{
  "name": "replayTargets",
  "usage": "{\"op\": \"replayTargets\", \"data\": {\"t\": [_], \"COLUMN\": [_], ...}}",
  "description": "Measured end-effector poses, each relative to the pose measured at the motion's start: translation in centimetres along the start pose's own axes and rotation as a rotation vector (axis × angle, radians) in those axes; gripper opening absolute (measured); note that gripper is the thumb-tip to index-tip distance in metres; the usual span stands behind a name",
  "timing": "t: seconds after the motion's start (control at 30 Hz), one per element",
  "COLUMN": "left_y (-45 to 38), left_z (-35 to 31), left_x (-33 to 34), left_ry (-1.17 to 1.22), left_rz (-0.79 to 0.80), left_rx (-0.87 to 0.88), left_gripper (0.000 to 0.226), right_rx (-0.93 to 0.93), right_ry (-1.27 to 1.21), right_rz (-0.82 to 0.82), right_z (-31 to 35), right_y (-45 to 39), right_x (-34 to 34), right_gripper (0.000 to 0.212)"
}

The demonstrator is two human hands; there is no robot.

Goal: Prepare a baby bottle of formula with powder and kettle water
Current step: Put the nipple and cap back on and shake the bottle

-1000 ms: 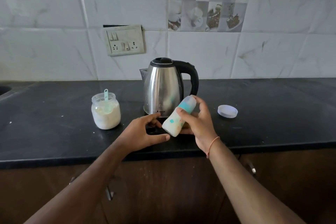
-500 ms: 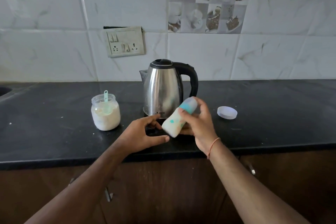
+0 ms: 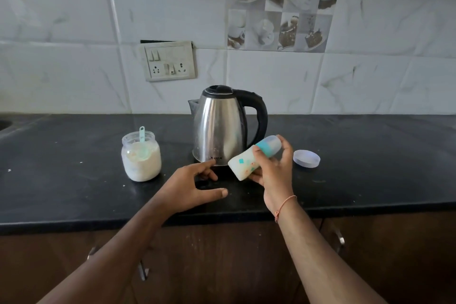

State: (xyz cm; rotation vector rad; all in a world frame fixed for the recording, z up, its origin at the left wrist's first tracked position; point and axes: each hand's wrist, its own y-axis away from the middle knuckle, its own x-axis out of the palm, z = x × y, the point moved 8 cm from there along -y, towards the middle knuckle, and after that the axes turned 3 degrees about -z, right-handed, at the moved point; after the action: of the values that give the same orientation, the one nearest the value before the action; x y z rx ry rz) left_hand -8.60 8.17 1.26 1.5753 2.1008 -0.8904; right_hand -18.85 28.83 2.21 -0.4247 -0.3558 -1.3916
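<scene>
My right hand (image 3: 275, 175) grips a capped baby bottle (image 3: 243, 161) full of white liquid, tilted with its teal collar up and to the right, just in front of the steel kettle (image 3: 219, 126). A short way left of the bottle's base, my left hand (image 3: 190, 187) hovers over the black counter (image 3: 74, 192) with fingers relaxed and thumb out, holding nothing. The open jar of white powder (image 3: 141, 159) stands left of the kettle with a teal scoop (image 3: 142, 134) sticking out of it.
A round white lid (image 3: 306, 158) lies on the counter right of the kettle. A switch and socket plate (image 3: 170, 61) is on the tiled wall behind. Cupboard doors with handles run below the counter's front edge.
The bottle has tipped a little flatter in my right hand. My left hand has drawn slightly away from the bottle's base.
</scene>
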Motion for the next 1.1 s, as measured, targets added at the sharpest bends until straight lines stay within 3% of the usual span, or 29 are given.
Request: {"op": "replayTargets", "data": {"t": [0.1, 0.27, 0.47, 0.63, 0.8, 1.1], "left_y": [-0.1, 0.0, 0.2, 0.2, 0.3, 0.3], "left_z": [0.0, -0.3, -1.3, -1.5, -1.5, -1.2], "left_x": [0.0, 0.0, -0.1, -0.2, -0.2, -0.3], "left_ry": [-0.006, -0.044, -0.099, -0.113, -0.095, -0.080], "left_rz": [-0.005, -0.012, -0.023, -0.034, -0.035, -0.039], "left_rx": [0.022, 0.076, 0.166, 0.175, 0.170, 0.151], "left_gripper": [0.122, 0.090, 0.062, 0.053, 0.050, 0.051], "right_rx": [-0.084, -0.290, -0.299, -0.265, -0.281, -0.309], "right_ry": [0.169, 0.461, 0.686, 0.847, 0.921, 0.958], "right_rz": [0.075, 0.182, 0.376, 0.446, 0.497, 0.410], "right_z": [-0.2, 0.5, -0.4, -1.3, -1.7, -1.3], "right_y": [0.5, 1.6, 2.4, 2.4, 2.7, 2.8], "right_x": [0.8, 2.1, 3.0, 3.1, 3.5, 2.6], "right_gripper": [0.064, 0.082, 0.112, 0.083, 0.087, 0.079]}}
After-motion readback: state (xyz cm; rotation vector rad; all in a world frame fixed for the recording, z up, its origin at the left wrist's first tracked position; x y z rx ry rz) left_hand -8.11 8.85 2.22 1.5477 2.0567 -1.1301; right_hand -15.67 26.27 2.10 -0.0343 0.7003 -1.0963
